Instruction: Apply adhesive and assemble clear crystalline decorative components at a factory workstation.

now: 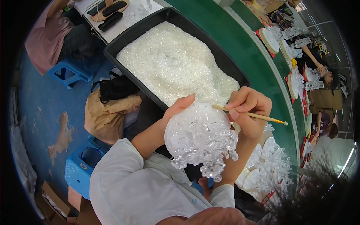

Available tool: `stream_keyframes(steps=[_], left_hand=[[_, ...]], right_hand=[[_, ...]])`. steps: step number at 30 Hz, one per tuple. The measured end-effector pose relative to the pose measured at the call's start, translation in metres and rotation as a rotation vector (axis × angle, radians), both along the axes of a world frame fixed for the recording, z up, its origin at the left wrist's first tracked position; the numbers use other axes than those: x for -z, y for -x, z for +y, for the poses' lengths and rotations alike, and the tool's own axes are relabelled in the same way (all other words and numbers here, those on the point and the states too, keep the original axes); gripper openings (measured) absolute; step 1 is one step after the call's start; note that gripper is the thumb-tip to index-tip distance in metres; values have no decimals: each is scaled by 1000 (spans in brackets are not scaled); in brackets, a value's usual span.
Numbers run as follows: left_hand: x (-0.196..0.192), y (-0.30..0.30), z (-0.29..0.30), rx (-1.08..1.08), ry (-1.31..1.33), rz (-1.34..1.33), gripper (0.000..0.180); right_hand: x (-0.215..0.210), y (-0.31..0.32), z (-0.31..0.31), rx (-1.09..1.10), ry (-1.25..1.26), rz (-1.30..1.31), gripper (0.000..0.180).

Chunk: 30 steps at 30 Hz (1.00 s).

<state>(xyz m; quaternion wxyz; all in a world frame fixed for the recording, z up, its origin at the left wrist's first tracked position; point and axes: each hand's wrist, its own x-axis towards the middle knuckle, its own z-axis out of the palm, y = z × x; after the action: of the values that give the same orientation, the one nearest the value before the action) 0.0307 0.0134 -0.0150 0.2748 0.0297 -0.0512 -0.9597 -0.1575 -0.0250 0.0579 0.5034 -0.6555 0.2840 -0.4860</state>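
Note:
My left hand (179, 107) grips the rim of a round, clear and white ornament (193, 131) with glassy, knobbly figures sticking out of its lower side. The thumb shows at its upper edge, while the other fingers are hidden behind it. Pinched in my right hand (252, 108) is a thin wooden paintbrush (262, 117). Its bare handle end touches or nearly touches the ornament's upper rim, and its whitish bristle end points away to the right. Just beyond both hands lies a black tray (140, 87) heaped with clear, glittering granules (168, 62).
Several similar clear ornaments (268, 165) are piled at my right. A green belt (262, 88) curves past the tray, with more ornaments (294, 84) beyond. Blue stools (78, 168) and a brown paper bag (103, 116) stand to the left. Co-workers sit at far left and right.

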Motion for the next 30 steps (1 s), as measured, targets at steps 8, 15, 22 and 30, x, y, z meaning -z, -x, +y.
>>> stream_keyframes(steps=[8,15,22,30], left_hand=[[-3,-3,0,-41,90,-9,101],[-6,-1,2,-20,84,6,101],[-5,-4,0,-21,104,32,101],[7,8,5,-180,-344,74,104]], right_hand=[[-3,-14,-13,-80,114,98,12],[-10,-6,-2,-24,-49,51,13],[-13,-6,-10,-82,-9,81,14],[-12,-26,-8,-34,39,117,15]])
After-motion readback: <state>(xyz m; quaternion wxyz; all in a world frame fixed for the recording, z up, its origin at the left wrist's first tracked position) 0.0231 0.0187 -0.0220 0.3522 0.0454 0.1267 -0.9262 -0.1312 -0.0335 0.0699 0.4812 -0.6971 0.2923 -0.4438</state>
